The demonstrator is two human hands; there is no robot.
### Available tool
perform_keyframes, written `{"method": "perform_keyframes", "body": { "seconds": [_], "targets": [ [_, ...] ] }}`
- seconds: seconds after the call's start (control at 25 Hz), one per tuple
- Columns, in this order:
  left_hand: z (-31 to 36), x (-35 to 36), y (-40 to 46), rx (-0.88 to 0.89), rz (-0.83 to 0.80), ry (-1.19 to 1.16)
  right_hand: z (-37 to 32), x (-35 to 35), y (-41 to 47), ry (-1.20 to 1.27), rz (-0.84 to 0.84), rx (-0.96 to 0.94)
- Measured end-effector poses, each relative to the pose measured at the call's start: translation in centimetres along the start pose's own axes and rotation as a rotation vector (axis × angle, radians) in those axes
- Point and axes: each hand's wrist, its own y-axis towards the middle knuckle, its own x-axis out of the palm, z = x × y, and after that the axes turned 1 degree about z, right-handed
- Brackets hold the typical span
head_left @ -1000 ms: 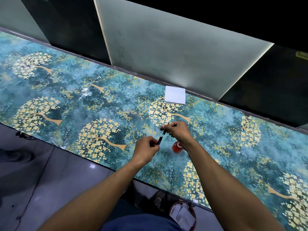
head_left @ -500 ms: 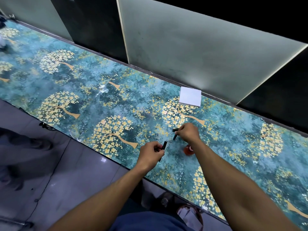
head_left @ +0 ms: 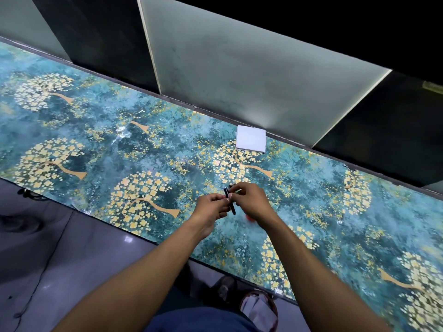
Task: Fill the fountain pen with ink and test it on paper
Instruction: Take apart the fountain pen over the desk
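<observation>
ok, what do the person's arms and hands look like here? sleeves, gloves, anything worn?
Both forearms are bare to the bottom edge of the picture, with no sleeves in view. The left hand and right hand wear no gloves. No watch, band or ring shows on either wrist or hand. No cables or markings.

A long worktop (head_left: pixel 143 149) patterned with golden trees on teal is stretching across the view. Pale panels (head_left: pixel 239 68) are standing behind it. Grey floor (head_left: pixel 72 248) is showing below.
</observation>
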Motion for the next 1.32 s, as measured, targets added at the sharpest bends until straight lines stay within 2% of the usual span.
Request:
{"method": "perform_keyframes", "body": {
  "seconds": [0.16,0.28,0.52,0.72,0.88,1.16,1.32],
  "targets": [
    [-0.3,1.3,0.1,-0.042,-0.061,-0.069,1.5,-0.9,-1.4,0.01,-0.034,0.003],
    [-0.8,1.5,0.3,-0.077,-0.104,-0.131,2.4,-1.1,-2.0,-0.071,-0.057,-0.042],
    [-0.6,1.5,-0.1,-0.095,-0.101,-0.125,2.7,-0.8,-2.6,-0.078,0.062,-0.068],
    [0.3,0.6,0.7,-0.138,-0.005,-0.311,2.0,-1.6,-2.2,-0.092,0.13,-0.129],
    [0.3,0.6,0.7,-0.183,-0.057,-0.394,0.8,-2.0,-2.3,0.027,0.208,-0.189],
    [0.1,0.6,0.9,-0.267,-0.1,-0.548,0.3,-2.0,-2.3,-0.058,0.26,-0.285],
    [0.2,0.4,1.1,-0.267,-0.114,-0.551,0.1,-1.9,-2.1,-0.09,0.253,-0.307]
  ]
}}
